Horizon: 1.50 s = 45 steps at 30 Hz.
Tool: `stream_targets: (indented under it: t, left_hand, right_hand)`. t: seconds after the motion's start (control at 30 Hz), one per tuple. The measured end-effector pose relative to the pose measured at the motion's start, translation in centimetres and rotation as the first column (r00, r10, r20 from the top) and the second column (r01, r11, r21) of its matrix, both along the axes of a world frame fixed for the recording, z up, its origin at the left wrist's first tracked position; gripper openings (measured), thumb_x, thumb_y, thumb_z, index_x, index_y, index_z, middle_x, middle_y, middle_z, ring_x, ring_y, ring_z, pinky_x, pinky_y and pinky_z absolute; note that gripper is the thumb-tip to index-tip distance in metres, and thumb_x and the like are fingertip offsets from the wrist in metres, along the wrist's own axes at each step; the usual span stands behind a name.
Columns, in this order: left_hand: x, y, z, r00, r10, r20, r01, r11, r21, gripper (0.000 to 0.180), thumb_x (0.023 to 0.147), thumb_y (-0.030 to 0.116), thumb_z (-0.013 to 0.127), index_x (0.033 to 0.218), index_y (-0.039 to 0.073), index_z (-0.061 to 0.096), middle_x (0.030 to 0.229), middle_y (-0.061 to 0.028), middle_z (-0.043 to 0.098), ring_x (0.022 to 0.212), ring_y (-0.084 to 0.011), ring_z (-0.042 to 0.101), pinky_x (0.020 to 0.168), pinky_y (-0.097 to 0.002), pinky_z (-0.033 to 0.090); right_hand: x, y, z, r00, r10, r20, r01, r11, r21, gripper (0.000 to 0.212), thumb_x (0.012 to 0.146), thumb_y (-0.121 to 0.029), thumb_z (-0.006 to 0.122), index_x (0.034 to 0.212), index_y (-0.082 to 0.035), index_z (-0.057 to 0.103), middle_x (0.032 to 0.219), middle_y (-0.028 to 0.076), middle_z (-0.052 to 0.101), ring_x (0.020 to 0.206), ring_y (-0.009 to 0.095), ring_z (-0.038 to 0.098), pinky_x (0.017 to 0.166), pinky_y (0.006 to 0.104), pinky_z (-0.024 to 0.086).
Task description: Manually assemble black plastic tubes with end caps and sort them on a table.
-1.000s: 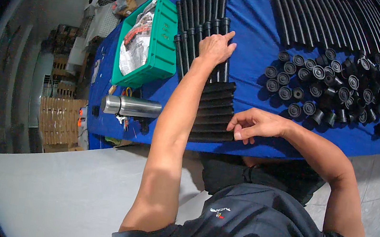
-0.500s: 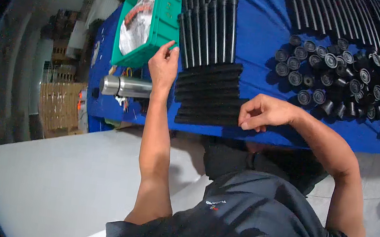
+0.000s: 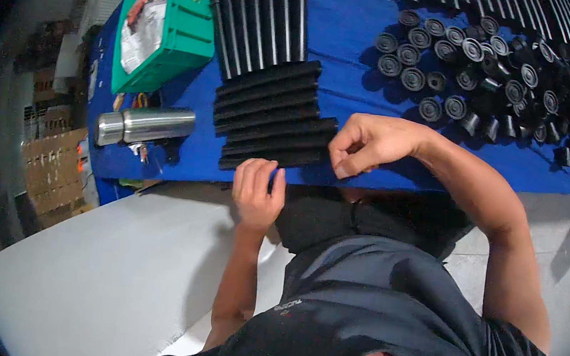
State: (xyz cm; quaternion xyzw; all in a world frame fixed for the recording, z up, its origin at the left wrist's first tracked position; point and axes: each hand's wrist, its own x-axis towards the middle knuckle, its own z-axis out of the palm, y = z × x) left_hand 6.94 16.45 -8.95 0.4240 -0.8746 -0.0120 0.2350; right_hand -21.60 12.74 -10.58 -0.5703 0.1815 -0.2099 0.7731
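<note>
Several black, soft-looking sleeves (image 3: 266,103) lie side by side on the blue-covered table near its front edge. My left hand (image 3: 258,189) is at the left part of the nearest sleeve, its fingertips by the table edge and its thumb held apart. Close to the right ends of the sleeves, my right hand (image 3: 375,147) is curled with thumb and forefinger together; whatever those fingertips may hold is hidden. Beyond the sleeves, glossy black tubes (image 3: 265,24) lie in a row pointing away from me.
A green crate (image 3: 191,43) with clear plastic bags stands at the left. In front of it a steel flask (image 3: 159,125) lies on its side. Many round black caps (image 3: 467,76) are scattered at the right, with more black tubes (image 3: 495,0) behind them on the blue cloth (image 3: 349,49).
My left hand has come back from beside the green crate to the front of the sleeves. My right hand stays curled by their right ends. The whole view has shifted.
</note>
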Motion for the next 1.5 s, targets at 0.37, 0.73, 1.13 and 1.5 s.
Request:
stream_targets:
  t: [0.37, 0.73, 1.13, 1.5]
  left_hand:
    - [1.0, 0.4, -1.2, 0.994, 0.075, 0.074, -0.076, 0.997, 0.013, 0.034, 0.076, 0.016, 0.076, 0.105, 0.007, 0.063, 0.105, -0.0104, 0.056, 0.104, -0.0324, 0.053, 0.094, -0.0457, 0.041]
    - [1.1, 0.1, -1.2, 0.999, -0.038, -0.017, 0.04, 0.994, 0.102, 0.04, 0.075, 0.012, 0.075, 0.113, 0.006, 0.065, 0.105, -0.0115, 0.058, 0.1, -0.0324, 0.055, 0.088, -0.0447, 0.044]
    - [2.2, -0.2, -1.7, 0.997, -0.081, -0.007, 0.081, 0.993, 0.082, 0.032, 0.076, 0.014, 0.073, 0.106, 0.006, 0.064, 0.106, -0.0103, 0.062, 0.1, -0.032, 0.058, 0.091, -0.0457, 0.044]
    - [1.9, -0.2, -1.5, 0.994, -0.095, -0.049, 0.099, 0.99, 0.102, 0.038, 0.074, 0.016, 0.075, 0.11, 0.008, 0.065, 0.105, -0.0088, 0.062, 0.1, -0.0301, 0.058, 0.092, -0.0452, 0.044]
  right_hand:
    - [-4.2, 1.6, 7.0, 0.48, -0.872, -0.098, 0.352, 0.294, -0.889, 0.023, 0.08, -0.019, 0.073, 0.096, -0.005, 0.067, 0.094, 0.01, 0.065, 0.086, 0.026, 0.063, 0.074, 0.0354, 0.051]
    - [-14.9, 2.5, 4.0, -0.154, -0.975, -0.159, -0.298, 0.199, -0.934, 0.04, 0.085, -0.024, 0.067, 0.121, -0.009, 0.058, 0.127, 0.013, 0.056, 0.123, 0.033, 0.048, 0.104, 0.044, 0.037]
    - [-1.7, 3.7, 4.8, 0.445, -0.848, -0.287, 0.112, 0.371, -0.922, 0.042, 0.079, -0.011, 0.068, 0.116, 0.001, 0.051, 0.099, 0.02, 0.057, 0.089, 0.038, 0.062, 0.076, 0.044, 0.053]
    - [-0.4, 5.0, 7.1, 0.472, -0.794, -0.383, 0.142, 0.497, -0.856, 0.046, 0.082, -0.012, 0.066, 0.123, 0.002, 0.051, 0.103, 0.018, 0.059, 0.087, 0.039, 0.062, 0.079, 0.0432, 0.052]
